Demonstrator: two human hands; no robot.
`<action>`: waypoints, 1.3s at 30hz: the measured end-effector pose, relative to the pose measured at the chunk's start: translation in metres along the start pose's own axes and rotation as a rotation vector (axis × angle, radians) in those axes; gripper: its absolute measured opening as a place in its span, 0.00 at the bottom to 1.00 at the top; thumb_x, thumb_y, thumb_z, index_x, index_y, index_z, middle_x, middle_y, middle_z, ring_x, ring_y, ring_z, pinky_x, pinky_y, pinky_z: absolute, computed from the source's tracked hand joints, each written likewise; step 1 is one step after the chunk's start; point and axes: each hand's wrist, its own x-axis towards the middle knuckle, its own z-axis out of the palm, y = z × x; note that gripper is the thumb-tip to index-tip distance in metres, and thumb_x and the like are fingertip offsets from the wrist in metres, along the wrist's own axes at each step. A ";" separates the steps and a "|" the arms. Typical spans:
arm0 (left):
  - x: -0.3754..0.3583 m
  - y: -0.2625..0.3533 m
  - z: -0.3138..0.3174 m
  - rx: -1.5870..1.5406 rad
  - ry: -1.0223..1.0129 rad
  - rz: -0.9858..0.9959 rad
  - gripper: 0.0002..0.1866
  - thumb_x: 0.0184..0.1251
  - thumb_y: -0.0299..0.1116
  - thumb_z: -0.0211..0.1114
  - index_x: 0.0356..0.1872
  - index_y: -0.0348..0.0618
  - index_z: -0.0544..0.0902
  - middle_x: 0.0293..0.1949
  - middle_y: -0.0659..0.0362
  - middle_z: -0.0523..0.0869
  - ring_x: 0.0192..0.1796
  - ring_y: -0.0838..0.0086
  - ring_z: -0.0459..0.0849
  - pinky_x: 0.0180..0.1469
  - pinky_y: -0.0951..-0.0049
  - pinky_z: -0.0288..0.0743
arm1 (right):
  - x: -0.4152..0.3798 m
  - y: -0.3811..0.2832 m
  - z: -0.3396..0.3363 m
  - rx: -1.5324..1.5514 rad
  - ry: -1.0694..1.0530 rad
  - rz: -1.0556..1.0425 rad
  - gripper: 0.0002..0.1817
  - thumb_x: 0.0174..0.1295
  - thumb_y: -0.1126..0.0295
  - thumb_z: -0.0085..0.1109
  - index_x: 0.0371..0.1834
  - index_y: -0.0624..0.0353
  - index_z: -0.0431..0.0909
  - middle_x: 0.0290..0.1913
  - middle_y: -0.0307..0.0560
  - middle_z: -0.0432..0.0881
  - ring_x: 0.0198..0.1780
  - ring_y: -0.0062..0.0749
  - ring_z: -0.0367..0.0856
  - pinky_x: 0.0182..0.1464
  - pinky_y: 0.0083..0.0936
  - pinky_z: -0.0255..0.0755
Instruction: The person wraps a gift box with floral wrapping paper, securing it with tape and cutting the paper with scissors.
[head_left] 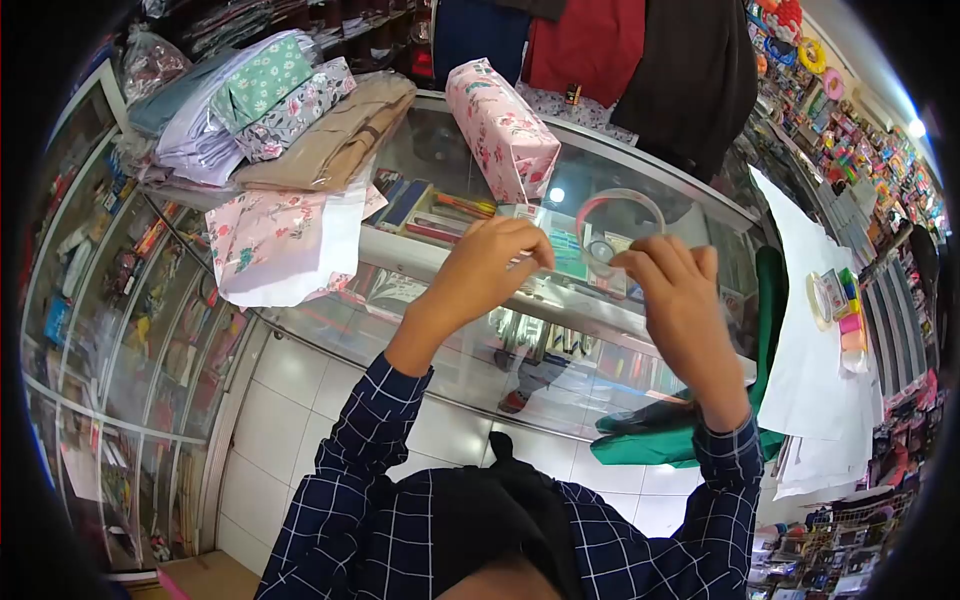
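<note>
Light was bright and even, a lamp flaring at upper right and a small glare spot shining on the glass bench (400, 262). Wide-angle distortion bent the edges into black corners; the hands (590, 275) looked slightly soft.

Passage over glass counter (430, 142) at 11 o'clock, between garment pile (275, 110) at 10 and floral package (500, 125) at 12, tape roll (625, 193) obstructing 2, white sheets (805, 370) bounding 3.
</note>
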 end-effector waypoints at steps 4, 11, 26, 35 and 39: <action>0.006 0.038 -0.009 -0.094 -0.054 0.000 0.04 0.53 0.25 0.67 0.29 0.41 0.81 0.33 0.59 0.83 0.43 0.64 0.79 0.50 0.66 0.70 | -0.006 0.007 -0.021 -0.020 -0.044 0.051 0.16 0.49 0.79 0.54 0.44 0.57 0.76 0.40 0.42 0.74 0.46 0.33 0.74 0.46 0.30 0.58; -0.007 0.072 -0.012 0.155 -0.220 -0.050 0.14 0.48 0.41 0.76 0.26 0.47 0.80 0.35 0.61 0.81 0.46 0.65 0.78 0.58 0.63 0.64 | -0.036 0.027 0.012 -0.014 -0.012 0.118 0.12 0.60 0.72 0.57 0.46 0.58 0.75 0.41 0.43 0.78 0.45 0.34 0.75 0.44 0.30 0.62; -0.005 0.071 -0.022 0.588 -0.108 -0.052 0.17 0.69 0.42 0.55 0.25 0.41 0.79 0.29 0.60 0.77 0.43 0.65 0.76 0.66 0.52 0.54 | -0.038 0.082 0.038 0.303 -0.127 0.085 0.14 0.68 0.65 0.45 0.49 0.61 0.71 0.43 0.50 0.80 0.44 0.40 0.76 0.47 0.33 0.61; -0.023 0.069 -0.046 0.565 0.028 -0.200 0.15 0.68 0.35 0.51 0.22 0.40 0.74 0.28 0.55 0.75 0.39 0.60 0.73 0.64 0.55 0.56 | -0.056 0.145 0.058 0.160 -0.190 0.235 0.17 0.69 0.63 0.48 0.54 0.62 0.67 0.47 0.56 0.79 0.50 0.52 0.76 0.51 0.38 0.67; -0.032 0.064 -0.033 0.369 0.016 -0.240 0.16 0.71 0.34 0.45 0.22 0.40 0.73 0.26 0.57 0.74 0.38 0.60 0.73 0.59 0.58 0.58 | -0.058 0.144 0.059 0.188 -0.014 0.230 0.17 0.64 0.69 0.54 0.55 0.61 0.68 0.47 0.54 0.76 0.49 0.50 0.75 0.48 0.39 0.70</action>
